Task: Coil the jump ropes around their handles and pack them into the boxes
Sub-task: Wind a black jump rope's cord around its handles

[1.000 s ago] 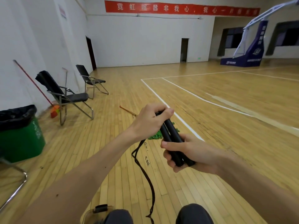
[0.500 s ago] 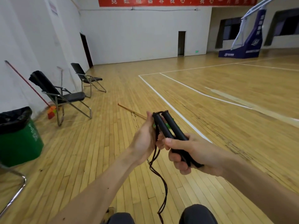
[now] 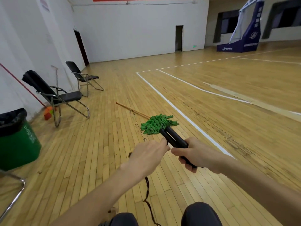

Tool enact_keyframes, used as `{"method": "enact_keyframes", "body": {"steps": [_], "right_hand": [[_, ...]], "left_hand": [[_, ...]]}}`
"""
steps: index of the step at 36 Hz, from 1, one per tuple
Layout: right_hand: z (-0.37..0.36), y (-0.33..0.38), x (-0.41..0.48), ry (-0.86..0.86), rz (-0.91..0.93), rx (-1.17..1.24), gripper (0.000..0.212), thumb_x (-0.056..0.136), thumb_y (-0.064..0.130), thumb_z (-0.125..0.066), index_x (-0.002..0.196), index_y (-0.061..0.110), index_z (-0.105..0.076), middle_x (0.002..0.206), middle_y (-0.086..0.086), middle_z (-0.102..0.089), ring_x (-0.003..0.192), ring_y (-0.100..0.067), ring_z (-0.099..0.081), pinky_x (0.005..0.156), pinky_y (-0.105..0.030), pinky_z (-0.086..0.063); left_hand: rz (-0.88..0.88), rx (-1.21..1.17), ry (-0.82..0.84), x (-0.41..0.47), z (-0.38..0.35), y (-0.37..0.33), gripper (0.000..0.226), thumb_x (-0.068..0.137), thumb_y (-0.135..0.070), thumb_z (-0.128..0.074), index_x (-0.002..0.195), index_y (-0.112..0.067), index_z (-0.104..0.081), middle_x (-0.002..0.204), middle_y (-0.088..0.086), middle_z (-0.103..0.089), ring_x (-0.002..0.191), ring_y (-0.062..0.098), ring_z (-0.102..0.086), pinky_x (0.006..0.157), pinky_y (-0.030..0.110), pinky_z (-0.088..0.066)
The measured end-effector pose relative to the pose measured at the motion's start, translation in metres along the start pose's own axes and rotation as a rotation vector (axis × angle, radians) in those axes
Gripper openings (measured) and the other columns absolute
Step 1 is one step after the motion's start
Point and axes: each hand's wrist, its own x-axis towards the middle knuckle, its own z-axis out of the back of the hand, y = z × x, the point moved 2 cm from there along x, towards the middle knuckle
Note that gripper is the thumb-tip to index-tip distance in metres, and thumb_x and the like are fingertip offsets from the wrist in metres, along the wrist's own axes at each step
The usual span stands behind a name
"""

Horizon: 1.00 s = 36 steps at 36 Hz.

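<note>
While the right hand [image 3: 197, 154] clamps both black handles [image 3: 175, 138] side by side, tips aimed at 11 o'clock, the left hand [image 3: 149, 154] sits at their 9 o'clock, fingertips right up against the nearer handle. Can't tell if it's pinching cord, the back of the hand blocks that. Rope [image 3: 147, 187] dangles loose toward 6 o'clock, btwn the knees, w/ no wraps visible on the handles. So approx: coiling barely begun, whole cord left to wind, then packing. No boxes in shot. Green mop [image 3: 157, 123] on the floor at 12 o'clock, bin [image 3: 19, 144] at 9.
</note>
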Motion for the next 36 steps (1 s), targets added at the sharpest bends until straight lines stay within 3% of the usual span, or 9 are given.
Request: {"method": "enact_keyframes", "body": {"steps": [6,11,13,17,23,26,31,36], "right_hand": [[-0.008,-0.006,0.005,0.058,-0.064,-0.166,0.015,0.101,0.026,-0.06,0.099,0.012,-0.054,0.07,-0.004,-0.055,0.046,-0.012,-0.048,0.046,-0.024,-0.042],[-0.012,-0.004,0.003,0.222,-0.182,-0.313,0.019,0.1,0.027,-0.06,0.098,0.009,-0.055,0.069,-0.003,-0.055,0.05,-0.014,-0.048,0.049,-0.026,-0.044],[-0.014,0.0,0.0,0.328,-0.227,-0.367,0.017,0.1,0.026,-0.06,0.095,0.01,-0.056,0.067,-0.002,-0.053,0.049,-0.014,-0.046,0.049,-0.026,-0.044],[-0.013,0.007,-0.006,0.424,-0.216,-0.502,0.018,0.1,0.026,-0.059,0.095,0.01,-0.056,0.067,-0.002,-0.052,0.05,-0.014,-0.046,0.047,-0.025,-0.043],[0.003,0.017,-0.018,0.47,-0.149,-0.565,0.02,0.1,0.028,-0.06,0.089,0.012,-0.057,0.064,-0.001,-0.051,0.049,-0.013,-0.045,0.048,-0.025,-0.041],[0.006,0.023,-0.024,0.543,-0.124,-0.581,0.022,0.1,0.027,-0.06,0.085,0.012,-0.056,0.063,0.0,-0.05,0.05,-0.013,-0.045,0.05,-0.026,-0.041],[0.011,0.026,-0.032,0.602,-0.015,-0.612,0.026,0.101,0.031,-0.06,0.085,0.011,-0.057,0.062,0.001,-0.05,0.049,-0.011,-0.044,0.051,-0.024,-0.041],[0.014,0.028,-0.042,0.534,0.081,-0.604,0.055,0.081,0.073,-0.056,0.073,0.019,-0.054,0.057,0.004,-0.048,0.052,-0.016,-0.044,0.057,-0.03,-0.043]], "left_hand": [[-0.208,0.213,0.118,-0.005,0.011,0.005,0.029,0.11,-0.032,-0.03,0.12,-0.01,-0.046,0.083,0.0,-0.044,0.069,0.02,-0.047,0.059,0.032,-0.041],[-0.378,0.229,0.22,-0.008,0.024,0.005,0.034,0.106,-0.032,-0.044,0.125,-0.007,-0.055,0.111,0.008,-0.062,0.088,0.023,-0.061,0.067,0.03,-0.048],[-0.441,0.193,0.251,-0.009,0.026,0.001,0.036,0.104,-0.037,-0.047,0.122,-0.008,-0.059,0.106,0.005,-0.061,0.089,0.021,-0.059,0.071,0.03,-0.049],[-0.484,0.042,0.265,-0.012,0.034,-0.001,0.038,0.102,-0.045,-0.048,0.112,-0.012,-0.065,0.089,-0.006,-0.05,0.076,0.01,-0.045,0.06,0.019,-0.031],[-0.495,-0.254,0.165,-0.012,0.048,0.008,0.037,0.09,-0.049,-0.065,0.094,-0.013,-0.076,0.074,-0.01,-0.055,0.065,0.001,-0.045,0.063,0.011,-0.035],[-0.496,-0.422,0.127,-0.009,0.057,0.005,0.031,0.079,-0.042,-0.08,0.082,-0.012,-0.077,0.071,-0.005,-0.063,0.067,0.004,-0.054,0.065,0.007,-0.037],[-0.414,-0.682,0.144,-0.005,0.064,-0.001,0.026,0.068,-0.032,-0.09,0.074,-0.012,-0.075,0.068,-0.002,-0.067,0.066,0.015,-0.062,0.059,0.017,-0.045],[-0.354,-0.857,0.127,-0.003,0.062,-0.002,0.025,0.068,-0.033,-0.09,0.072,-0.014,-0.075,0.066,0.0,-0.067,0.063,0.021,-0.062,0.058,0.038,-0.05]]}}
